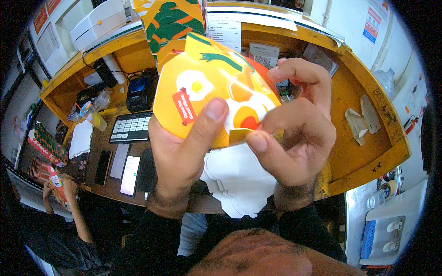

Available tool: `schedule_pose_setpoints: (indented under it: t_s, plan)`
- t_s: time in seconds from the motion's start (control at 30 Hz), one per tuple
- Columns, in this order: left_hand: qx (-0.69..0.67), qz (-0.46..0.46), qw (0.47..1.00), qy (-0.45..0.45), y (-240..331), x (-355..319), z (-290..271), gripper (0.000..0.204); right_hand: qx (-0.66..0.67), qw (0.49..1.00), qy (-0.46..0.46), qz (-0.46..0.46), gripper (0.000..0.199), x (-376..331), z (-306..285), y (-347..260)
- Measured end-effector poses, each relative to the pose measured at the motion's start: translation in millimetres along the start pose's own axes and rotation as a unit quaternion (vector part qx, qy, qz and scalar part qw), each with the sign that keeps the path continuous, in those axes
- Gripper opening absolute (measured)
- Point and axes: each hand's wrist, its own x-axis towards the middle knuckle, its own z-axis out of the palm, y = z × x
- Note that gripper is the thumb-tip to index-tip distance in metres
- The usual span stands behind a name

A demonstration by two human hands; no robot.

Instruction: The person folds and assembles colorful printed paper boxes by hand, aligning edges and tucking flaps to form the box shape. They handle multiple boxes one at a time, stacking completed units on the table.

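Raised before me is a yellow paperboard food box (165,99), partly folded, printed with a fried egg and green and orange shapes. My left hand (177,154) grips it from the left, thumb pressed on the front panel. At the box's lower right corner, my right hand (301,138) pinches a small flap between thumb and forefinger. Its other fingers curl up beside the box's right side. Below both hands lies a stack of flat white box blanks (239,179), partly covered by my hands. Behind, a green, orange and yellow patterned box (172,23) stands upright.
On the brown desk sit a keyboard (131,127), a lit phone (130,176), a dark phone (103,167), a black printer (140,94) and a drink cup (95,117). A yellow wooden ledge (386,156) curves round. At left, a co-worker's hands (69,188) hold another box.
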Motion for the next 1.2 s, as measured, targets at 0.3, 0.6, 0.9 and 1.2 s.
schedule_pose_setpoints:
  t_s: [0.3,0.6,0.9,1.2]
  plan:
    - [0.010,0.031,0.999,0.019,-11,1,-1,0.048,0.087,0.995,0.040,0.035,0.022,-7,16,10]
    - [0.023,0.030,0.999,0.021,-19,-3,4,0.048,0.143,0.989,0.032,-0.008,0.028,-3,13,19]
    - [0.025,0.058,0.998,0.017,-15,-9,2,0.061,0.071,0.996,-0.021,0.058,0.023,-1,-2,7]
    - [0.079,0.056,0.995,-0.004,-25,-8,-7,0.068,0.140,0.980,0.062,0.126,0.075,-7,11,22]
